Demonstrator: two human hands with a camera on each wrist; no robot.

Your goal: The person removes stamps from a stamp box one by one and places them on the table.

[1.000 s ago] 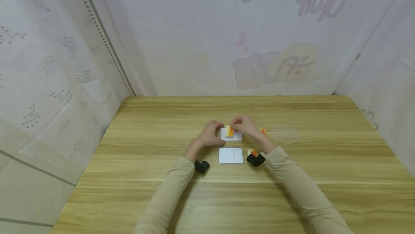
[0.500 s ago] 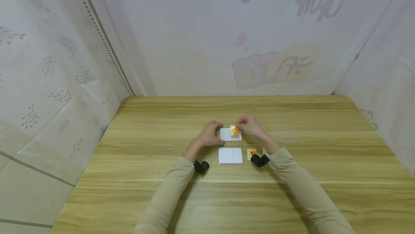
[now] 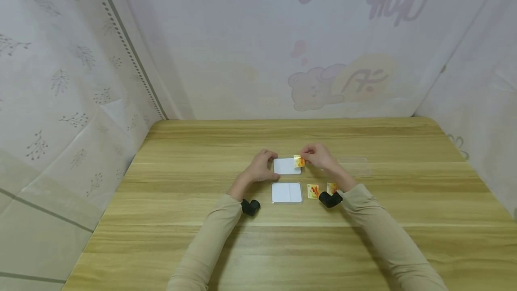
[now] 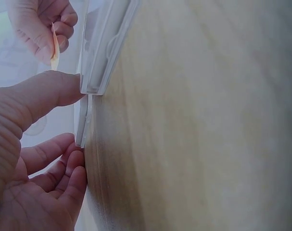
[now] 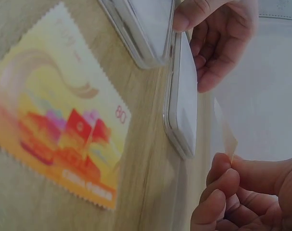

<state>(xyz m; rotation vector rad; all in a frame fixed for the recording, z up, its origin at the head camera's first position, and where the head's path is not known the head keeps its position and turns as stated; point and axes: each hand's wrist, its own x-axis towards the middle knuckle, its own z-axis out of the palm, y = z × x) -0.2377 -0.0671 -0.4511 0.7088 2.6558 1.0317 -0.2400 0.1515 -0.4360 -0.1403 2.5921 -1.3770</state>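
Observation:
My right hand (image 3: pixel 317 156) pinches a yellow-orange postage stamp (image 3: pixel 298 161) between thumb and fingertips, above the right end of the far case. In the right wrist view this stamp (image 5: pixel 226 130) is seen nearly edge-on, apart from the case. My left hand (image 3: pixel 260 167) grips the left end of that flat clear case (image 3: pixel 284 166) with its white insert, thumb at the near side and fingers at the far side. Nearer to me lies a second clear case (image 3: pixel 286 193), also with a white insert.
Two more stamps lie right of the near case: one stamp (image 3: pixel 313 191) in full view, another stamp (image 3: pixel 331 188) partly behind the right wrist camera (image 3: pixel 330 199). A clear plastic cover (image 3: pixel 355 167) lies on the wooden table (image 3: pixel 258 246), right of the right hand.
My right hand has moved right with the pinched stamp, from over the middle of the far case to its right end. The left hand has stayed in place.

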